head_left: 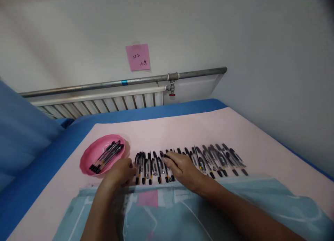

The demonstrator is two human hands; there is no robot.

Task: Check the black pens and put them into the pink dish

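A long row of clear-barrelled pens (159,171) with black ends, along with loose black pen caps (137,158), lies across the pink sheet. At the left end of this row is my left hand (124,172), its fingers curled down and partly hidden; what they hold, if anything, does not show. Over the middle of the row, my right hand (182,168) pinches a black pen cap (164,155) between thumb and fingers; whether a barrel is attached is unclear. Several pens (109,156) rest together in a pink bowl (87,157) to the left of my left hand.
A pink sheet (167,129) covers the blue surface (156,109). Light blue patterned cloth (177,213) lies along the near edge, under my forearms. Beyond are a radiator (104,103), a metal pipe (96,88) and a red-handled valve (172,94). Blue fabric (23,129) hangs at left.
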